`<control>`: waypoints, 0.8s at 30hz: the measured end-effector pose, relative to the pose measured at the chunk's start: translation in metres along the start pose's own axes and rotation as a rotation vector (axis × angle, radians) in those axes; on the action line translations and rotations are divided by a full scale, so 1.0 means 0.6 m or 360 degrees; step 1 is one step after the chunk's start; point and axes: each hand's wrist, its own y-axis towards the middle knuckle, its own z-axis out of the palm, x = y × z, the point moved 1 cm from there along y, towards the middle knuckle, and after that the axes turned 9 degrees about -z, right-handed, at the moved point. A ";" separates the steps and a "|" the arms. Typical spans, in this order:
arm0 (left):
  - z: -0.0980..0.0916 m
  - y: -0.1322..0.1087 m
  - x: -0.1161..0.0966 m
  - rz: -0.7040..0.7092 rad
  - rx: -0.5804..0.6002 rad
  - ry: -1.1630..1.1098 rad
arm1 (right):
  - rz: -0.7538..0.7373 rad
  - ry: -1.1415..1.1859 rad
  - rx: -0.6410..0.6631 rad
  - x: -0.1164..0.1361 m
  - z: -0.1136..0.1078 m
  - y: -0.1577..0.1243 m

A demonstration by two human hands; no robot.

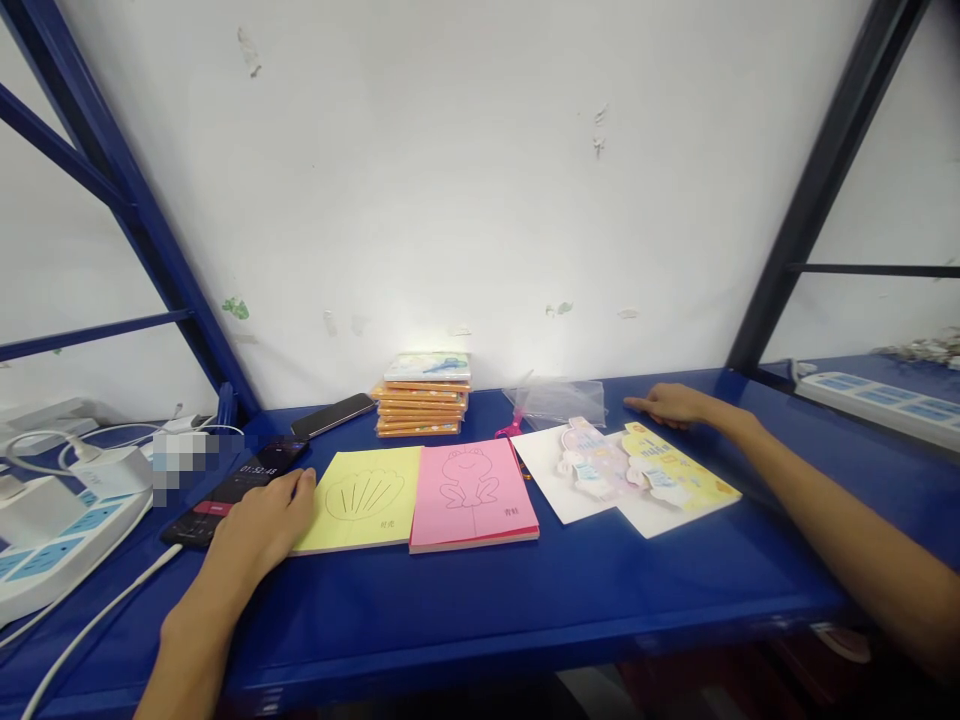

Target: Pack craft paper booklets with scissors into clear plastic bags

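My left hand [270,515] rests palm down at the left edge of a yellow paper pad [371,495] printed with a shell outline, its fingers loosely bent and nothing visible in them. Partly under that wrist lies a lit phone [251,478] showing a timer. A pink paper pad [474,490] with a frog outline sits against the yellow one. On the blue tabletop behind some white sheets, my right hand [671,405] lies with its index finger stretched out to the left, holding nothing. Pastel cartoon-printed pieces [664,465] lie on those white sheets [559,500].
Against the wall stands a stack of orange-edged packets [422,408]. A dark phone [332,415], pink scissors [514,425] and a clear plastic bag [562,402] lie nearby. Power strips [71,540] with white cables occupy the left; blue shelf posts [161,230] flank the table.
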 end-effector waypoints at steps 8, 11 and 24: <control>0.013 0.016 0.011 -0.0062 0.0023 0.0010 | 0.0095 -0.0223 0.0062 -0.012 0.004 0.021; 0.014 0.017 0.012 -0.0067 0.0020 0.0018 | 0.0098 -0.0264 0.0070 -0.009 0.004 0.019; 0.016 0.019 0.013 -0.0073 0.0019 0.0040 | 0.0116 -0.0297 0.0074 -0.003 0.004 0.017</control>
